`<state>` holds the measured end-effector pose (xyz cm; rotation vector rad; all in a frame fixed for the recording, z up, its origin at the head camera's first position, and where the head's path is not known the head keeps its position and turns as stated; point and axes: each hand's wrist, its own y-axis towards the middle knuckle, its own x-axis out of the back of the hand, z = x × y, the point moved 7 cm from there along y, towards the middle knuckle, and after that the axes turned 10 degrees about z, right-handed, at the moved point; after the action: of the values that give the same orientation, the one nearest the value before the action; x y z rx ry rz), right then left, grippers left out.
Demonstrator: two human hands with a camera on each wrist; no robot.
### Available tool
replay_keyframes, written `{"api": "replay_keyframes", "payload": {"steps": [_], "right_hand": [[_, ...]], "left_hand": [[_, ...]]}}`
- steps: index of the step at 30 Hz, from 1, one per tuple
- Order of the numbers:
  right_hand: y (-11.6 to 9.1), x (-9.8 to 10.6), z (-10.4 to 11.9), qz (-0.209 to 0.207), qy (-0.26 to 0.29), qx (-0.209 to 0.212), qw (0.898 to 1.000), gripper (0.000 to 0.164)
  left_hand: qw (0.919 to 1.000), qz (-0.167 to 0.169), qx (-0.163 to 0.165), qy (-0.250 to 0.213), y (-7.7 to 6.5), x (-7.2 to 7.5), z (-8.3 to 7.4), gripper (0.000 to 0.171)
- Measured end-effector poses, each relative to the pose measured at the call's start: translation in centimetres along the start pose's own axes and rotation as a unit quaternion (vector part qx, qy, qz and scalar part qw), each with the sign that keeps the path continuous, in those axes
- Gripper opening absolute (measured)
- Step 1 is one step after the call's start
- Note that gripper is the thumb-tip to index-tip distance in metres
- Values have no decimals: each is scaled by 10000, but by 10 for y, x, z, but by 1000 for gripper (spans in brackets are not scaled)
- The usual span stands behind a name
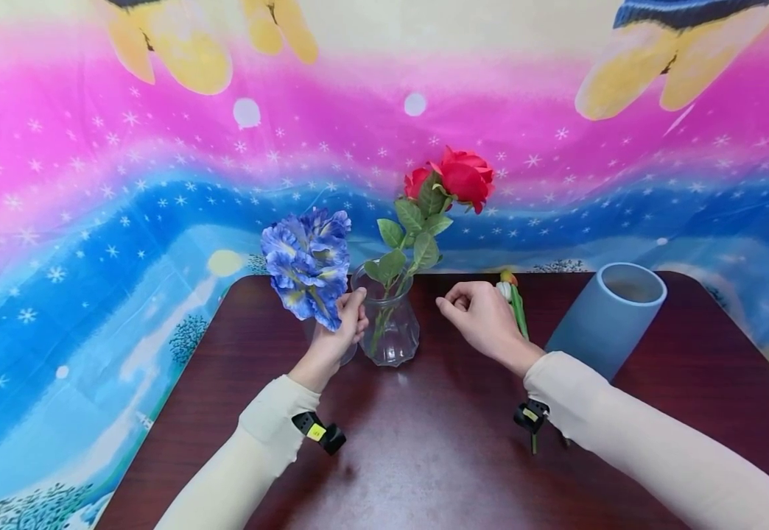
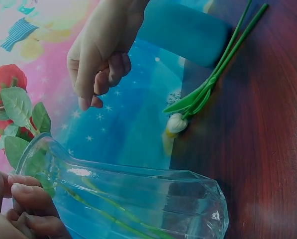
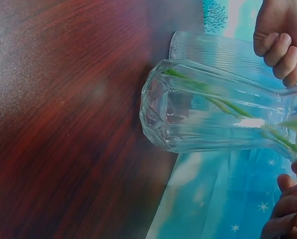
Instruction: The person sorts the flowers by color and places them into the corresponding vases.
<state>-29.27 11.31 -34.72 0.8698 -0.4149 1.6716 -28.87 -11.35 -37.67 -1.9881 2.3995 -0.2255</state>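
A clear glass vase (image 1: 391, 346) holds red roses (image 1: 465, 177), their green stems crossing inside it. My left hand (image 1: 341, 324) has its fingers curled at the vase's neck, the thumb on the left rim. Overlapping that wrist in the head view is a blue iris (image 1: 305, 261); its stem is hidden. To the right of the vase, and apart from it, hovers my right hand (image 1: 484, 316). Its fingers are loosely bent with nothing between them, as the left wrist view also shows. Behind my left hand stands a ribbed glass vase (image 3: 213, 47).
A tall blue-grey vase (image 1: 610, 316) stands on the right of the dark wooden table (image 1: 418, 456). White and yellow tulips (image 2: 177, 123) with green stems lie between it and the glass vase. A colourful printed cloth (image 1: 126, 162) hangs behind the table.
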Motion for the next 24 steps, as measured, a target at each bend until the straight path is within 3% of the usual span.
{"api": "replay_keyframes", "payload": {"steps": [9, 24], "right_hand": [[-1, 6, -3, -77, -167, -16, 9998, 19], [-5, 20, -3, 9, -393, -231, 9990, 21]], "left_hand": [[10000, 66, 69, 16, -3, 1, 2, 46], [9993, 157, -176, -285, -8, -9, 3, 47]]}}
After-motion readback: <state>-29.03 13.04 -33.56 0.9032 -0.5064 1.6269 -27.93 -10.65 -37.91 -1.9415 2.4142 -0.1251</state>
